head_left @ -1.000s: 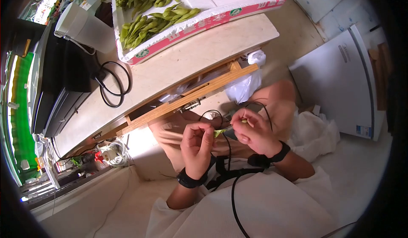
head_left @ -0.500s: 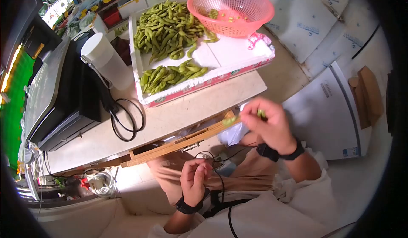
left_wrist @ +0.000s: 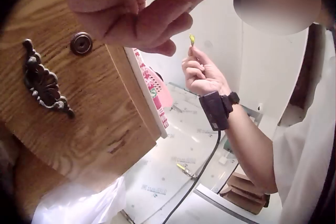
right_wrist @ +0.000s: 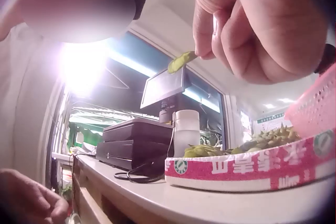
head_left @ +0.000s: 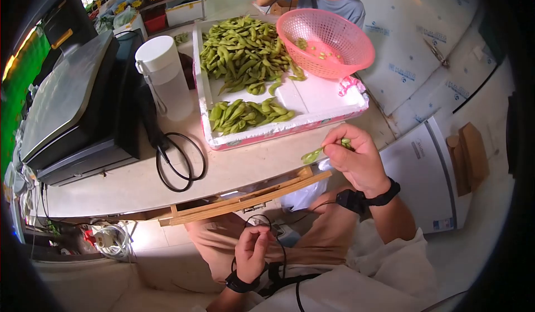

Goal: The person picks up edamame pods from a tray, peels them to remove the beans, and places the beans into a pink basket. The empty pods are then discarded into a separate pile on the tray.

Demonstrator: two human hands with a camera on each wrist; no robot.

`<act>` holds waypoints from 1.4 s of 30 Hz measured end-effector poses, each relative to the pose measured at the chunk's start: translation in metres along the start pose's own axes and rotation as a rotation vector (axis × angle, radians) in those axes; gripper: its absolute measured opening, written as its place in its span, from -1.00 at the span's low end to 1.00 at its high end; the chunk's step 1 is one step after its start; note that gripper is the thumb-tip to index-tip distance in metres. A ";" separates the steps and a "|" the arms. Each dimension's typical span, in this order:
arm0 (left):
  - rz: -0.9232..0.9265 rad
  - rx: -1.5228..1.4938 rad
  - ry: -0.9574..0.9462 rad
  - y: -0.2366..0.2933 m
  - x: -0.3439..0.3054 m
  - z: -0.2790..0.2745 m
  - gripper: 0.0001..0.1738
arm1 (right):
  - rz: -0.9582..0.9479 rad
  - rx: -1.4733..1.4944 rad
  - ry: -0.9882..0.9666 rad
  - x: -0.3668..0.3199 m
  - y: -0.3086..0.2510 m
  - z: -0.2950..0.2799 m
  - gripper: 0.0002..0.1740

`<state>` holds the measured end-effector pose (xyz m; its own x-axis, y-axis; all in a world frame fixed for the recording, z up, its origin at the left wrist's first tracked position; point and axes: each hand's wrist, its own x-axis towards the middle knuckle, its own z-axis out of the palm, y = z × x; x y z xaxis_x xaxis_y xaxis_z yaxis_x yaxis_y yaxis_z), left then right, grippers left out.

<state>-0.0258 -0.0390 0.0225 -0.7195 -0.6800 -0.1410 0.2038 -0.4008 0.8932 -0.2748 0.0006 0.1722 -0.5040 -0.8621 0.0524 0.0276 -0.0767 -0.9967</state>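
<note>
- Pinched by one end in the right hand (head_left: 359, 164): a green pod (head_left: 312, 156), with the rest out past the fingertips
- Also some green bit (head_left: 346, 143) tucked in behind that pinch, too covered to make out fully
- Left hand (head_left: 252, 253) lower and off to the left of the grip, loosely curled around nothing visible
- Probably super light, soft and bendy, maybe slick if damp
- Easy to squash, so best taken lightly by the stiffer tip or edges
- More pods (head_left: 239, 50) in the tray (head_left: 290, 124) beyond the grip, near the pink basket (head_left: 356, 62)
</note>
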 end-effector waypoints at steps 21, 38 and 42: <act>-0.042 -0.002 -0.021 -0.004 -0.002 -0.009 -0.84 | -0.335 -1.161 -0.109 0.173 0.006 -0.002 -0.87; -0.043 -0.033 -0.010 0.001 -0.006 -0.018 -0.83 | -0.446 -1.767 -0.056 0.185 0.034 0.040 -0.90; -0.022 -0.033 -0.010 0.000 -0.004 -0.013 -0.82 | -0.484 -1.824 -0.104 0.187 0.036 0.040 -0.90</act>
<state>-0.0142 -0.0443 0.0179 -0.7308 -0.6646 -0.1557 0.2094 -0.4354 0.8755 -0.3336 -0.1829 0.1484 -0.1380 -0.9599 0.2440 -0.9414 0.2037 0.2687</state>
